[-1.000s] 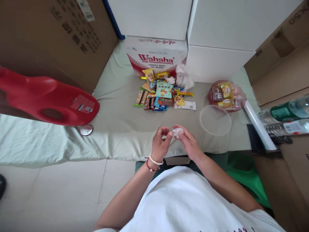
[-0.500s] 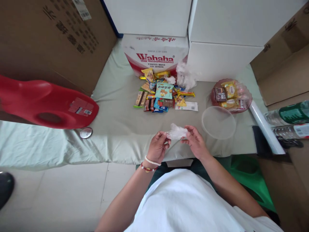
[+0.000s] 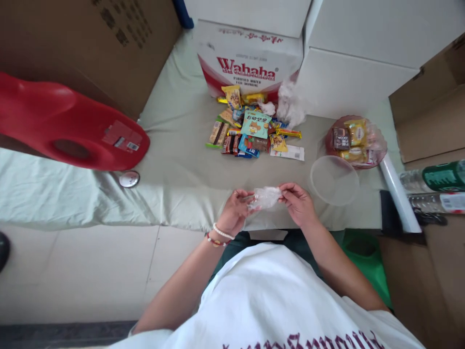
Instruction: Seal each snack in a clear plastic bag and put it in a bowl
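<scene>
Crumpled clear plastic [image 3: 267, 198] above the counter's [image 3: 181, 186] near edge; tight wad a second ago, now drawn out, likely partly unfolded. Left hand [image 3: 234, 211], right hand [image 3: 298, 206]: grip clamped at opposite ends. Translucent disc [image 3: 334, 180] toward right edge; snack pile [image 3: 256, 124] farther, Wahaha carton [image 3: 250, 68] behind.

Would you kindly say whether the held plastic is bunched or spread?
Bunched: the plastic is crumpled between left hand and right hand.

Free lane on counter [image 3: 181, 169] btwn crumpled plastic [image 3: 268, 198] and snack pile [image 3: 256, 125], running L to red jug [image 3: 87, 123]. R side tight: clear lid [image 3: 334, 180], bowl [image 3: 330, 140] behind (touching? can't tell). Wahaha box [image 3: 250, 70] blocks pile's rear.
</scene>
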`<state>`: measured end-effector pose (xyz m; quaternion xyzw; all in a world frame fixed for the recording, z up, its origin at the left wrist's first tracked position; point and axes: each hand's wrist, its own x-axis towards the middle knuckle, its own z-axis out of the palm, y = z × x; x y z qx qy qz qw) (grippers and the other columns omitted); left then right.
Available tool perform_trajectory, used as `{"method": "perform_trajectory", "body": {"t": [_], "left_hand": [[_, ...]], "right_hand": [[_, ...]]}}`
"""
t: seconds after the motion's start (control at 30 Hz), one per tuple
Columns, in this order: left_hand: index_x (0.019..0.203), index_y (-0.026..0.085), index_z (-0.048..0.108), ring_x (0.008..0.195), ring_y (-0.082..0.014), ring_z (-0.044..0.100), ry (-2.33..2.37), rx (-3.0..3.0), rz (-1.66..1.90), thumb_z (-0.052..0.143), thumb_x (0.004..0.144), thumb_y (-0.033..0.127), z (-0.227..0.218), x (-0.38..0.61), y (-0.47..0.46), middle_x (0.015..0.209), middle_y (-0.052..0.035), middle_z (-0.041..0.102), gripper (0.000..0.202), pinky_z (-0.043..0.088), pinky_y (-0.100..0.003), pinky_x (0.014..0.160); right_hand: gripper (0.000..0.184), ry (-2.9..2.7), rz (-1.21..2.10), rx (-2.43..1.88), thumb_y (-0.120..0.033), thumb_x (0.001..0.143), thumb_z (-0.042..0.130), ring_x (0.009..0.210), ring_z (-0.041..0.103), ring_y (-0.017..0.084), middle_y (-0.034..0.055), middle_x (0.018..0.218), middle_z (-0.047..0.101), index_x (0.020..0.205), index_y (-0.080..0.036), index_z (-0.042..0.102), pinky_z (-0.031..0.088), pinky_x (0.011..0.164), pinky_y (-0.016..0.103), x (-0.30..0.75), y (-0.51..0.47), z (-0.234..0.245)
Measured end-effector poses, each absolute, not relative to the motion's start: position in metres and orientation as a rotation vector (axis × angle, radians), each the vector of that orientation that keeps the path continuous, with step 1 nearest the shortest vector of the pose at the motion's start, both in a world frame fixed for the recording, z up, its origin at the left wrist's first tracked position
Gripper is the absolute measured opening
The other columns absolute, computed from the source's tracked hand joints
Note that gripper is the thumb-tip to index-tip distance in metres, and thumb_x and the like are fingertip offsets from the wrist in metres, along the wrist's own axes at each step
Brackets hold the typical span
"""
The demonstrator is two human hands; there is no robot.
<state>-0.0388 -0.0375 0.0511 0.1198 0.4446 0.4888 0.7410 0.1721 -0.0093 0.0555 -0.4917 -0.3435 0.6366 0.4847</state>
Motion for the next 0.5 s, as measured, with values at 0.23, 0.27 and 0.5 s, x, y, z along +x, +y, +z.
{"method": "perform_trajectory", "body": {"t": [0.23, 0.27, 0.5], "left_hand": [[0.083, 0.017, 0.065, 0.056, -0.0071, 0.051, 1.039, 0.329, 0.784, 0.094, 0.063, 0.04, 0.053, -0.026, -0.028, 0.072, 0.0014, 0.061, 0.042, 0.033, -0.018, 0.044], [0.081, 0.018, 0.064, 0.052, -0.0049, 0.043, 1.091, 0.363, 0.811, 0.096, 0.061, 0.043, 0.054, -0.023, -0.027, 0.067, 0.0043, 0.055, 0.046, 0.025, -0.017, 0.042], [0.103, 0.019, 0.069, 0.051, -0.0032, 0.026, 1.098, 0.684, 0.872, 0.099, 0.056, 0.035, 0.068, -0.015, -0.032, 0.057, 0.0136, 0.031, 0.058, 0.027, -0.018, 0.051]], "right_hand": [[0.018, -1.17, 1.436, -1.169, -0.047, 0.088, 0.076, 0.086, 0.059, 0.019, 0.0045, 0.111, 0.069, 0.091, -0.03, 0.079, 0.052, 0.077, 0.036, 0.172, -0.02, 0.054], [0.019, -1.145, 1.441, -1.199, -0.048, 0.088, 0.076, 0.083, 0.059, 0.018, 0.0039, 0.11, 0.07, 0.093, -0.03, 0.078, 0.052, 0.077, 0.035, 0.175, -0.02, 0.052], [0.066, -1.052, 1.684, -1.173, -0.052, 0.068, 0.094, 0.109, 0.065, 0.02, 0.0034, 0.129, 0.069, 0.127, -0.032, 0.07, 0.056, 0.091, 0.033, 0.184, -0.009, 0.044]]}}
